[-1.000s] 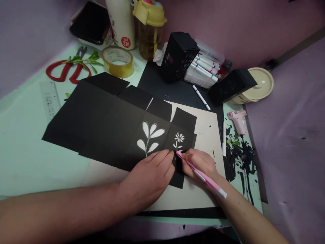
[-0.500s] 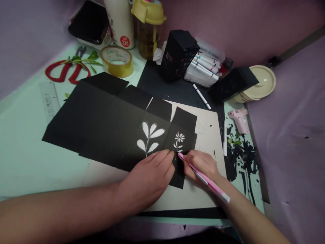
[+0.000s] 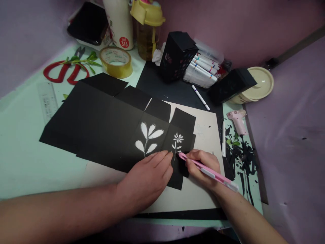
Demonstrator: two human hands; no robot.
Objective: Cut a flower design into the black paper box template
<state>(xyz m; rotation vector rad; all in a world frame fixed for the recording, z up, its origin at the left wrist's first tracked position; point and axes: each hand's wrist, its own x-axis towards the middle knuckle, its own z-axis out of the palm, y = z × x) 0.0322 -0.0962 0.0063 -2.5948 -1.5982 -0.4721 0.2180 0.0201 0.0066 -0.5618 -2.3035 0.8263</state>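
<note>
A black card sheet (image 3: 96,115) with flaps lies flat, with a white leafy sprig cut-out (image 3: 155,134) and a smaller flower cut-out (image 3: 178,138) at its right part. My left hand (image 3: 148,178) rests flat on the card's lower edge, fingertips just left of the flower's stem. In my right hand (image 3: 204,164) is a slim pink craft knife (image 3: 214,174), gripped like a pen. Its tip is at the small leaves under the flower; the blade itself is too small to make out. Beneath the card lies a pale board (image 3: 203,195).
Red-handled scissors (image 3: 61,74), a tape roll (image 3: 116,62) and a clear ruler (image 3: 48,101) lie at the left. Behind stand a yellow-lidded bottle (image 3: 149,34), black paper boxes (image 3: 175,56) and markers (image 3: 201,69). A pink glue gun (image 3: 237,120) and black scraps (image 3: 243,159) lie right.
The pink craft knife has tilted lower toward the right, and my right hand has shifted slightly right. My left hand stays on the card. The whole view has drifted a little.
</note>
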